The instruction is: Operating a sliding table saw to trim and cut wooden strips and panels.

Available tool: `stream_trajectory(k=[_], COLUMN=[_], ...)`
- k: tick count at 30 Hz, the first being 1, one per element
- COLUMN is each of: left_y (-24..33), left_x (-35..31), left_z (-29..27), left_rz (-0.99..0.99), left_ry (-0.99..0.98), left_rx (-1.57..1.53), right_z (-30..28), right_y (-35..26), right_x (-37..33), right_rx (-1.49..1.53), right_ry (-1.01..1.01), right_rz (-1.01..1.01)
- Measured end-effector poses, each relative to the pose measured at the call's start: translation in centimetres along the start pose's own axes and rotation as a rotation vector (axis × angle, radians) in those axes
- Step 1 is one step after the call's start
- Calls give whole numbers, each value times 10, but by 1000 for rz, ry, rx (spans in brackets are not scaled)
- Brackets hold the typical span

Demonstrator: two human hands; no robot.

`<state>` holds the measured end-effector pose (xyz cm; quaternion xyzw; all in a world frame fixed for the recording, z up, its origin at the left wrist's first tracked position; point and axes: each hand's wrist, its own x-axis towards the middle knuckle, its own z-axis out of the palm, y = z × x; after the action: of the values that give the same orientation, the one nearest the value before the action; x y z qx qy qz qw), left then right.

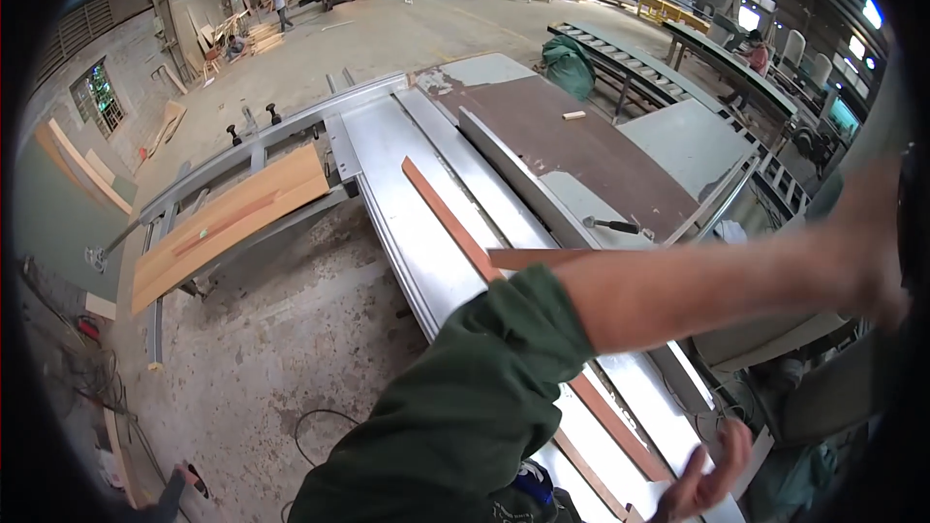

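My left arm, in a green sleeve pushed up to the elbow, reaches across to the far right. My left hand [877, 242] is blurred at the dark rim, so its fingers and anything they touch cannot be made out. At the lower right, my right hand [712, 476] has its fingers apart and holds nothing visible, close to the lower end of a long reddish-brown wood strip [446, 216]. That strip lies along the silver sliding table [376, 140] of a saw, partly hidden by my arm. Another brown strip [528, 257] juts out behind my forearm. A thinner strip [589, 473] lies lower down.
A metal fence [513, 172] runs beside the strips. Beyond it, a black-handled tool [617, 226] and a small wood block [573, 115] lie on the brown-and-grey tabletop [601, 150]. A wood panel [237, 218] rests on the left frame. Other people are in the background.
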<state>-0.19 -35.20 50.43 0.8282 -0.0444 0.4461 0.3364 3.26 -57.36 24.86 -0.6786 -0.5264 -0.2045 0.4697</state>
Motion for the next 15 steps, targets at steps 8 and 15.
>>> stream_trajectory(k=[8,15], left_y=[-195,-258], left_x=[-217,-295], left_z=[171,262], left_rz=[-210,-207], left_ry=[-472,-760], left_rx=[-10,135], right_z=[-14,23], right_y=[77,205], right_x=[-4,-77], right_rx=[-817,-412], right_ry=[-453,-615], right_rz=[-99,160])
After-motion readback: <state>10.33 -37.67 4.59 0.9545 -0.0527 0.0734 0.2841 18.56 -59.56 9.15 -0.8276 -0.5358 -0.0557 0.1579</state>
